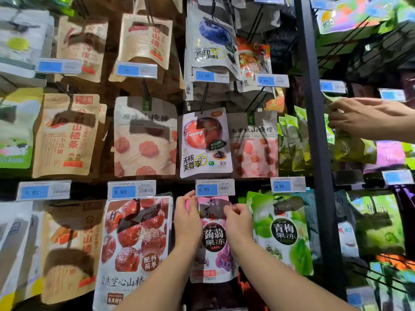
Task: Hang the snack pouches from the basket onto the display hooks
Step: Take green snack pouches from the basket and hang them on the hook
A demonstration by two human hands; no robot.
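A pink and purple jelly pouch [213, 241] with a black round label hangs just under the 4.90 price tag [215, 187]. My left hand [187, 218] grips its upper left edge. My right hand [238, 221] pinches its upper right corner. The hook above it is hidden behind the tag and the pouch top. The basket is not in view.
Hanging pouches fill the wall: a red hawthorn bag [134, 245] to the left, a green plum jelly pouch [283, 234] to the right, a plum pouch [205, 142] above. A dark upright post [314, 135] divides the racks. Another person's hands [361, 117] handle green pouches at the right.
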